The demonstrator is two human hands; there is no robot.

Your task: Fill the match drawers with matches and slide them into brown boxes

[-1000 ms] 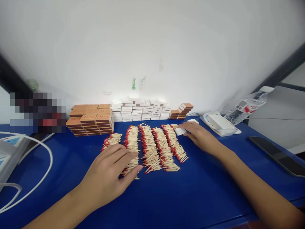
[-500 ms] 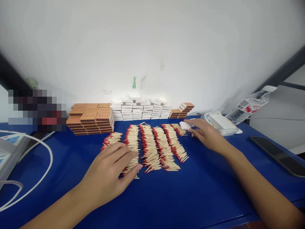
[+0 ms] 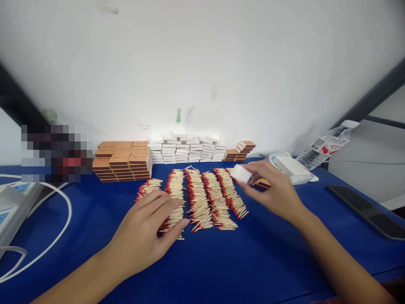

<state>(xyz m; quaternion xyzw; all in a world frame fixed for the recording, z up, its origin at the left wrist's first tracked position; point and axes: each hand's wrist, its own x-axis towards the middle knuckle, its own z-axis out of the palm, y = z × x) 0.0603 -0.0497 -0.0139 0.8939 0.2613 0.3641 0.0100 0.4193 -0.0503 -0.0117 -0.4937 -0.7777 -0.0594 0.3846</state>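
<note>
Red-tipped matches lie in several columns on the blue table. My left hand rests over the left columns, fingers apart, holding nothing visible. Between the fingertips of my right hand is a small white box, held above the right end of the matches. Part of an orange matchbox shows beneath that hand. Stacks of white boxes stand along the wall, with orange matchboxes stacked to their left and a smaller orange stack to their right.
A clear plastic bottle leans at the back right beside a white packet. A dark phone lies at the right. On the left are a power strip and a looped white cable.
My right hand has shifted slightly left and down with the white box, which is now tilted differently. An orange matchbox shows under it. My left hand has barely moved. The view has shifted slightly.
</note>
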